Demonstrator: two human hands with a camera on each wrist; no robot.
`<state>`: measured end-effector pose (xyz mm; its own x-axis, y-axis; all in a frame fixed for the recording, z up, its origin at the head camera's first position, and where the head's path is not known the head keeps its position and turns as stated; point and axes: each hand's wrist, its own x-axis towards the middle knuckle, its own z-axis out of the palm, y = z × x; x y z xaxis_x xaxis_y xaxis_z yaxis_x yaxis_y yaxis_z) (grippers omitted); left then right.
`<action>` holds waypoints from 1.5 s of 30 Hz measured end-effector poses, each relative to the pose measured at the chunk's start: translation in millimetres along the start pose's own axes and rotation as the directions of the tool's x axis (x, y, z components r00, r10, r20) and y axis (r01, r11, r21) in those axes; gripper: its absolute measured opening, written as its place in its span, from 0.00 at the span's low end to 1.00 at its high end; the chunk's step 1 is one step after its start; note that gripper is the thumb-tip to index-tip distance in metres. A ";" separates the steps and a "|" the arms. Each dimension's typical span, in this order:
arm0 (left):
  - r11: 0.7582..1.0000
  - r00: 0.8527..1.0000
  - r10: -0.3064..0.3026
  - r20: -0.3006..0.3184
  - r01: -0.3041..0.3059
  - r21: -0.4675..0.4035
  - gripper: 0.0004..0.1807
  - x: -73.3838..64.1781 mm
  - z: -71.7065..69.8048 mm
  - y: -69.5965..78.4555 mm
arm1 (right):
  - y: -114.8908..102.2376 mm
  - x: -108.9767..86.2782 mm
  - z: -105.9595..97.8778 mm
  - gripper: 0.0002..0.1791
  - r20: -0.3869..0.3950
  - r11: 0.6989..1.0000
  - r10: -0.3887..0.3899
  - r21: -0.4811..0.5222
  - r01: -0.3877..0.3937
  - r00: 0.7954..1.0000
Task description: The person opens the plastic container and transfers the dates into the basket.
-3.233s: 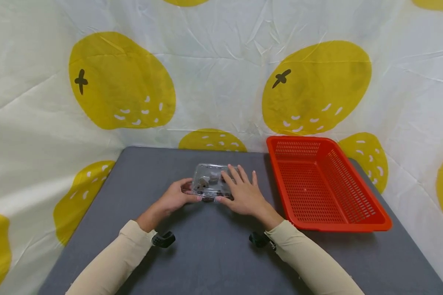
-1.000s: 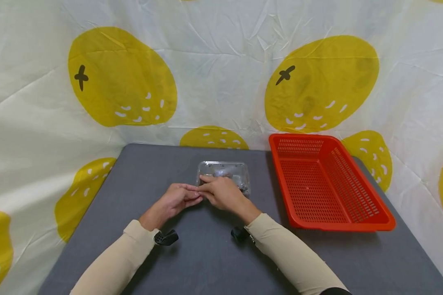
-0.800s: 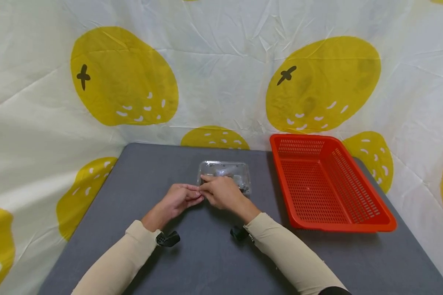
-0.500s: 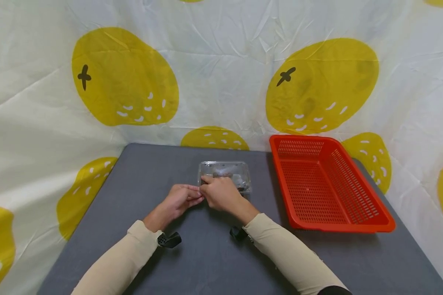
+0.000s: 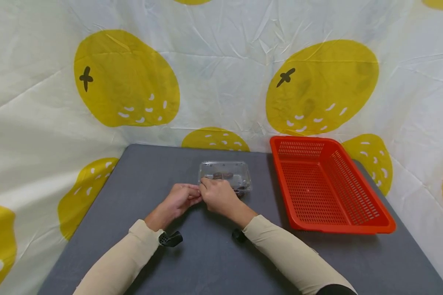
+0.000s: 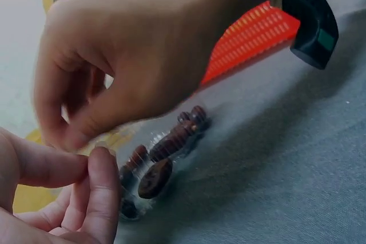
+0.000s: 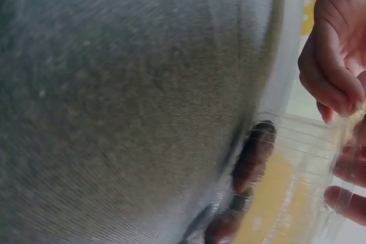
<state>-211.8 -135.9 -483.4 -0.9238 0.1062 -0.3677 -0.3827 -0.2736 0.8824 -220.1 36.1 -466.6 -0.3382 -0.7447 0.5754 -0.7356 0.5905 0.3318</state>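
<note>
A clear plastic box (image 5: 240, 170) with a lid stands on the grey table, holding several dark brown, wrinkled dates (image 6: 155, 178). At its front left corner my left hand (image 5: 179, 200) pinches the edge between thumb and fingers. My right hand (image 5: 221, 197) meets it there, fingers curled down, thumb and fingertip pinching the same corner. In the left wrist view the fingertips of both hands come together at the rim, and the right hand (image 6: 126, 50) covers much of the box. The right wrist view shows the box's ribbed wall with dates (image 7: 255, 155) behind it.
A red perforated basket (image 5: 328, 192) stands on the table to the right of the box. Behind the grey table (image 5: 214, 254) hangs a white cloth (image 5: 221, 94) printed with yellow fruit. Black wrist cameras sit on both wrists.
My right hand has gone from lying spread on the lid to the front left corner beside the left hand. Lately its extended finger has curled in, baring more of the dates.
</note>
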 end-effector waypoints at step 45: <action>0.976 0.995 -0.079 -0.068 0.091 0.199 0.05 -9.8 -9.5 14.4 | 65.5 -38.4 -13.7 0.09 -0.191 0.720 0.657 0.448 -0.530 0.730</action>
<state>-208.2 -150.0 -469.9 -0.8881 0.0622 -0.4553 -0.4589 -0.0674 0.8859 -247.3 107.7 -456.7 -0.6179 -0.0964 0.7803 -0.6131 0.6804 -0.4014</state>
